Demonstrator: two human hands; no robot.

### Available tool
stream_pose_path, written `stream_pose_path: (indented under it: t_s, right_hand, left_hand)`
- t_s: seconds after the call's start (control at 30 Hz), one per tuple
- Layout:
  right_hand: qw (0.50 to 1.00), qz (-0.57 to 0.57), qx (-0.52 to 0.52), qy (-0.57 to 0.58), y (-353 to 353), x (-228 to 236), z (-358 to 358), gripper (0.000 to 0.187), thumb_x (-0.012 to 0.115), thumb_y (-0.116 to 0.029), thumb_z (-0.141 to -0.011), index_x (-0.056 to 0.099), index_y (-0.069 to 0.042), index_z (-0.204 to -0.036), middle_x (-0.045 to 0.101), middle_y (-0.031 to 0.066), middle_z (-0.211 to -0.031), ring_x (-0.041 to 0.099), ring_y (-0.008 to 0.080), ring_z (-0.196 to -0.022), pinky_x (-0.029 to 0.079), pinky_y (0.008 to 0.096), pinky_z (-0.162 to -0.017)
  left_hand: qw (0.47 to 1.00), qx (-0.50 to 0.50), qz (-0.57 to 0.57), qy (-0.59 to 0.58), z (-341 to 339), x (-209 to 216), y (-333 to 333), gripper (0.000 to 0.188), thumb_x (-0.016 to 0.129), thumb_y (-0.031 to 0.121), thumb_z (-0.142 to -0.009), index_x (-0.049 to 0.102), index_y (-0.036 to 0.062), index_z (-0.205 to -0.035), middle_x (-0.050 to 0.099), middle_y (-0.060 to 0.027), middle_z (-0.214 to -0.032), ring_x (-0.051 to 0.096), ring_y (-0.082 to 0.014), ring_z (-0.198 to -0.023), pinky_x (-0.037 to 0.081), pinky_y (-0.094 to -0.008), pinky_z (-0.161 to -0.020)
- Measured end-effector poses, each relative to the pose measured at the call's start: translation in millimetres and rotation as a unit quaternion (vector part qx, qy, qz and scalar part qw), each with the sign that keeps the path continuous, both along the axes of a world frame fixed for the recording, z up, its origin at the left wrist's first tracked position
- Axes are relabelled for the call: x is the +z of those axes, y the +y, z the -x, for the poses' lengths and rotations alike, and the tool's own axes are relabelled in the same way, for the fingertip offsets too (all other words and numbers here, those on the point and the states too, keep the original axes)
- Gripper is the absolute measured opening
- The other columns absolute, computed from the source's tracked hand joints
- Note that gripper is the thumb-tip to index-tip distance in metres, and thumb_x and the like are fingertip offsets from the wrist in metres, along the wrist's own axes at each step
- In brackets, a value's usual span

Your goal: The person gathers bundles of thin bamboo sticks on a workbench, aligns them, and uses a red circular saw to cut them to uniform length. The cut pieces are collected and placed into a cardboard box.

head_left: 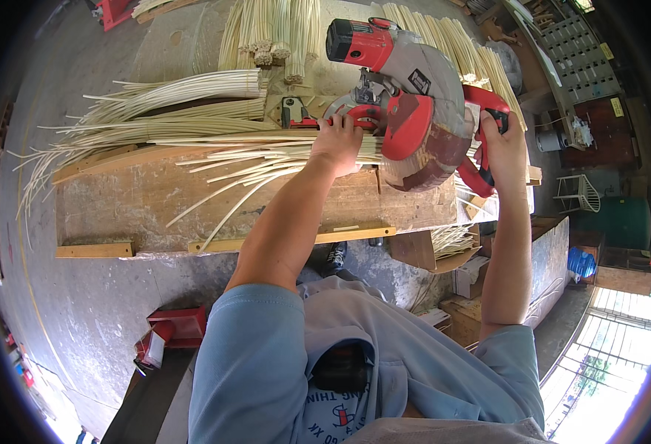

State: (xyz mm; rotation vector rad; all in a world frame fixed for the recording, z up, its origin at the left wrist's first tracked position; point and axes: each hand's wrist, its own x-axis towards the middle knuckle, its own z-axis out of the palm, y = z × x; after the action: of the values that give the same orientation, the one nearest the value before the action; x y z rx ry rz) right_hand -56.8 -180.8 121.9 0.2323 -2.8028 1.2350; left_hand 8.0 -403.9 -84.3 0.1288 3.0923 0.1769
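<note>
A red and grey miter saw [429,66] stands on the wooden workbench [118,200], its blade guard lowered over a loose bundle of long pale rattan-like rods [259,164]. My left hand [339,142] presses down on these rods just left of the guard, fingers closed over them. The rods fan out leftward from under it. On the saw's right side, my right hand [504,144] is wrapped round its red and black handle [481,177]. The guard hides the blade and the rods' right ends.
More pale rods [185,96] lie at the bench's left, their tips overhanging it. Thick tied bundles [270,29] stand behind the saw. Wooden strips [296,240] edge the bench's front. A cardboard box [414,251] of short offcuts sits below at the right.
</note>
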Motion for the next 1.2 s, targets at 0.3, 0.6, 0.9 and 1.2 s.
stream_pose_path:
  t_s: [0.3, 0.6, 0.9, 1.2]
  right_hand:
    - [1.000, 0.014, 0.002, 0.001, -2.2, 0.7, -2.3, 0.031, 0.068, -0.027, -0.096, 0.055, 0.000, -0.096, 0.066, 0.0096, -0.073, 0.063, 0.0166, -0.048, 0.047, 0.0316, -0.045]
    - [1.000, 0.013, 0.003, 0.003, -0.1, -1.0, -2.6, 0.033, 0.068, -0.028, -0.097, 0.056, 0.002, -0.098, 0.066, 0.0099, -0.074, 0.063, 0.0166, -0.048, 0.048, 0.0319, -0.046]
    - [1.000, 0.023, 0.011, 0.003, 4.6, -6.5, -1.9, 0.033, 0.069, -0.027, -0.097, 0.054, 0.003, -0.096, 0.064, 0.0098, -0.074, 0.063, 0.0167, -0.048, 0.047, 0.0316, -0.045]
    - [1.000, 0.023, 0.007, 0.006, 5.8, -9.4, -2.0, 0.033, 0.069, -0.027, -0.097, 0.054, 0.003, -0.095, 0.065, 0.0106, -0.074, 0.063, 0.0168, -0.049, 0.048, 0.0319, -0.046]
  left_hand:
    - [1.000, 0.001, 0.008, 0.003, -0.5, -1.8, 0.2, 0.075, 0.081, 0.051, -0.078, 0.059, 0.0022, -0.130, 0.052, -0.0204, -0.138, 0.049, -0.0382, -0.130, 0.043, -0.0608, -0.105]
    - [1.000, -0.003, 0.013, 0.007, 0.8, -2.5, 0.3, 0.074, 0.081, 0.052, -0.078, 0.059, 0.0019, -0.128, 0.052, -0.0204, -0.136, 0.050, -0.0380, -0.128, 0.044, -0.0589, -0.102]
    - [1.000, -0.001, 0.016, 0.008, 1.2, -3.6, 0.0, 0.072, 0.080, 0.051, -0.079, 0.059, 0.0027, -0.128, 0.053, -0.0195, -0.136, 0.050, -0.0373, -0.128, 0.045, -0.0586, -0.102]
    - [1.000, -0.001, 0.011, 0.004, 1.0, -2.8, -0.1, 0.072, 0.080, 0.051, -0.078, 0.059, 0.0031, -0.129, 0.052, -0.0197, -0.137, 0.049, -0.0374, -0.129, 0.044, -0.0591, -0.103]
